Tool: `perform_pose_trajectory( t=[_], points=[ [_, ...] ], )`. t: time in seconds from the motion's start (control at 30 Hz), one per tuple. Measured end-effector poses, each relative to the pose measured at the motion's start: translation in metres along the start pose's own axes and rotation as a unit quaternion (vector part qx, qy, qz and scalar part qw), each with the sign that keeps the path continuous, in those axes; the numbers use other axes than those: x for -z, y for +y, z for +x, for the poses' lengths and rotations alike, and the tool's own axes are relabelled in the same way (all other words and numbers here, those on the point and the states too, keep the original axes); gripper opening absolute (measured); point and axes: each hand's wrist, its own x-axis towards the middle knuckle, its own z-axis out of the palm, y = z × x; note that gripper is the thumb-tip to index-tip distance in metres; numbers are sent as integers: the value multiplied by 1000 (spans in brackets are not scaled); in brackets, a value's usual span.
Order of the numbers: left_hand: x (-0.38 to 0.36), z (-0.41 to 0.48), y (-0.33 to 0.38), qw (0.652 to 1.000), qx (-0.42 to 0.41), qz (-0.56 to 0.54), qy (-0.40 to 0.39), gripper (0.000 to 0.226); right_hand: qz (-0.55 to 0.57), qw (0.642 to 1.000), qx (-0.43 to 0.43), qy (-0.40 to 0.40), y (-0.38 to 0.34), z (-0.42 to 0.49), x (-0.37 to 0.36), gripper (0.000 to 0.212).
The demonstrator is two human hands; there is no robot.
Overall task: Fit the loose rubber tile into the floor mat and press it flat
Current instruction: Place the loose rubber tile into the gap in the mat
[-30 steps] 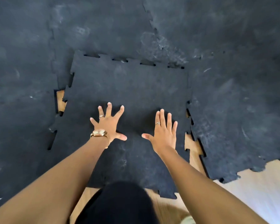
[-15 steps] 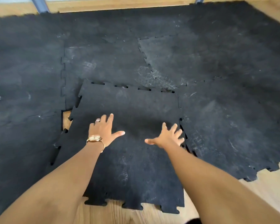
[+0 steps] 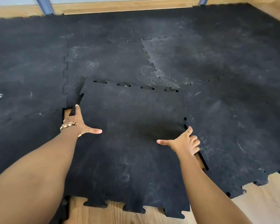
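The loose black rubber tile [image 3: 132, 126] lies in the gap of the black floor mat [image 3: 233, 110], with its puzzle teeth not seated along the far and side seams. My left hand [image 3: 80, 125] is at the tile's left edge, fingers tucked down into the seam and thumb spread on top. My right hand [image 3: 184, 142] is at the tile's right edge, fingers curled over the edge into the seam and thumb on top. Bare wood shows in both seams beside my hands.
Wooden floor [image 3: 265, 199] lies in front of the mat's toothed near edge. A wooden skirting board [image 3: 120, 6] runs along the far side, with a grey metal leg [image 3: 44, 5] at the far left and another [image 3: 203, 0] at the far right.
Both hands left the middle of the tile, where they lay flat, and moved apart to its left and right edges, curling fingers over them. The view has tilted up.
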Motion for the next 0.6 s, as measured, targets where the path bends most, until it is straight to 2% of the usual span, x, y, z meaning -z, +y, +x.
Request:
perform_pose_trajectory(
  t=[0.17, 0.33, 0.47, 0.6],
  points=[
    [2, -21, -1, 999, 0, 49, 0, 147, 101, 994, -41, -2, -7, 1, 0, 137],
    [-13, -51, -22, 998, 22, 41, -38, 145, 265, 959, -94, 33, -14, 15, 21, 89],
    [-25, -63, -29, 998, 44, 25, -45, 144, 291, 951, -86, 50, -19, 28, 26, 70],
    [-32, -73, -37, 998, 50, 20, -35, 144, 279, 958, -65, 20, -17, 37, 23, 62]
  ],
)
